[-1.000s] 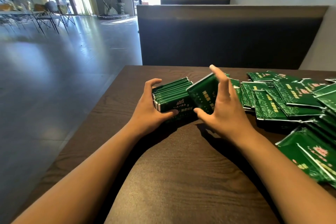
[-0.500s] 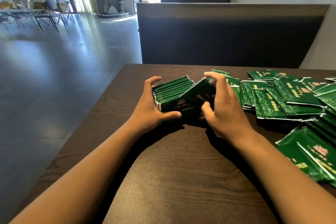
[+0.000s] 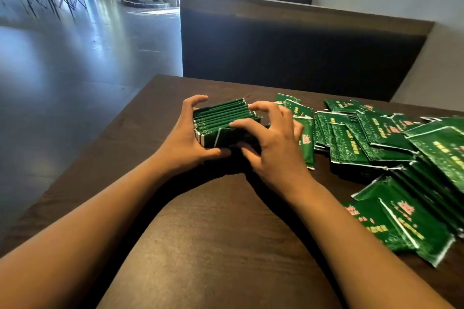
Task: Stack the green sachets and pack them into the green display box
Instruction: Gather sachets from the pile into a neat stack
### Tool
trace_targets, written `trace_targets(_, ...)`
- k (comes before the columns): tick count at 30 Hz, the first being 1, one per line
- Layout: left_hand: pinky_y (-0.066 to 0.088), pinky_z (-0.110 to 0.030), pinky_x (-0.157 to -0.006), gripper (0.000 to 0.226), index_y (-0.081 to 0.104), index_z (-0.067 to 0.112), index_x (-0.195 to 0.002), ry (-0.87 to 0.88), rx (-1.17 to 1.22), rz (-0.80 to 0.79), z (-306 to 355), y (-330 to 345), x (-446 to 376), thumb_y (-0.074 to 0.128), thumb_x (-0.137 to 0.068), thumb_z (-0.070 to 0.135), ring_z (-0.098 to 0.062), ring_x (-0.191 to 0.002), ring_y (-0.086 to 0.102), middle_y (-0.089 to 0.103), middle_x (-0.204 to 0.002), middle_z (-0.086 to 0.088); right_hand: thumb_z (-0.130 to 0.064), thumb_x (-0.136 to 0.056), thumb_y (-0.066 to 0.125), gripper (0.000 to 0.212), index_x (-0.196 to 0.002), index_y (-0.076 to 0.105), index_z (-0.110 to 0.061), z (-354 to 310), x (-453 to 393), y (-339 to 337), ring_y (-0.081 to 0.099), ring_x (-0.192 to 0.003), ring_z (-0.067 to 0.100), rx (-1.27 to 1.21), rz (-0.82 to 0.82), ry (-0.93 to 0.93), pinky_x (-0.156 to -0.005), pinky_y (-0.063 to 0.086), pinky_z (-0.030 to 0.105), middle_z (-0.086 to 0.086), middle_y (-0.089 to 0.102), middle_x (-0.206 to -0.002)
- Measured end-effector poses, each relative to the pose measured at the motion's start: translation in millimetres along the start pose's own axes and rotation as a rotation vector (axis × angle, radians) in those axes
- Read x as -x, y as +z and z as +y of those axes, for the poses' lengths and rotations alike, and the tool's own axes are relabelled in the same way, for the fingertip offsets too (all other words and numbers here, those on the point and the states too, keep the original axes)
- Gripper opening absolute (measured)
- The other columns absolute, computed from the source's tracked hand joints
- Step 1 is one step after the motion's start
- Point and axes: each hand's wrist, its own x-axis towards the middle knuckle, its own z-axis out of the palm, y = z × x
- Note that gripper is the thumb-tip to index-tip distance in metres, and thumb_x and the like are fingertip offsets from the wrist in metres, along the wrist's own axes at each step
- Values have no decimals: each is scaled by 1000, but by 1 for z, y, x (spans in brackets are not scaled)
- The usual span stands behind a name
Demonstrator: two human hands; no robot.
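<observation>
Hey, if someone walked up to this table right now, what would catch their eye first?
First, the two hands at the table's middle: the left hand and the right hand hold a stack of green sachets standing on edge between them. Next, the loose green sachets strewn in an overlapping heap across the right side of the dark wooden table. Behind the table stands a dark bench back.

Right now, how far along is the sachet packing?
Done: a block of sachets stands gathered on edge. In hand: left hand and right hand squeeze it from both sides. Left: loose sachets lie scattered to the right, and no display box is identifiable in view.
</observation>
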Motion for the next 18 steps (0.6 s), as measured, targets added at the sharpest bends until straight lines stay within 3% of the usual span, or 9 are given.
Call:
trace_targets(2,55,-36,-106,106,21,38,-146,12,-13,9,1,1,0,91,-73,7,-14,-120,63,52,-130,7,-29,-80,78,61,-135,56,-38,-1,0,0,35,-136,25,-6,20,76,-102,35,46,0,41,-145)
trace_targets(4,56,-31,-103,105,21,35,-147,14,-15,10,1,0,0,88,-74,1,-11,-115,65,53,-126,8,-26,-82,77,74,-147,42,-37,1,0,0,33,-140,25,-105,2,176,-109,38,43,2,33,-151)
trace_targets(8,54,-26,-103,109,18,36,-148,23,-11,-21,-1,0,-1,91,-73,5,-11,-119,64,53,-129,5,-17,-89,70,85,-155,21,-37,5,3,3,32,-143,19,-275,-151,223,-101,34,23,1,17,-160)
trace_targets(11,49,-19,-105,116,15,37,-148,29,16,-54,0,2,0,95,-65,27,-7,-125,61,56,-135,4,-11,-89,66,88,-157,16,-35,1,5,6,24,-144,10,-334,-247,167,-96,20,0,-3,12,-163)
trace_targets(13,49,-17,-104,116,14,36,-148,22,25,-54,1,3,1,93,-64,32,-4,-124,62,58,-134,6,-7,-87,64,89,-157,16,-34,1,5,7,20,-144,5,-371,-287,154,-93,15,-8,-4,11,-163)
trace_targets(15,50,-18,-103,113,16,33,-149,20,18,-37,1,3,0,94,-68,23,-2,-122,63,59,-133,9,-4,-86,61,89,-157,16,-35,1,4,6,22,-146,9,-396,-302,160,-103,21,2,-5,14,-162)
trace_targets(18,50,-18,-102,109,20,29,-150,7,1,-12,0,2,0,93,-71,16,0,-120,63,60,-130,10,-8,-90,57,81,-156,19,-35,2,3,3,30,-144,14,-397,-262,185,-112,34,30,-4,22,-159)
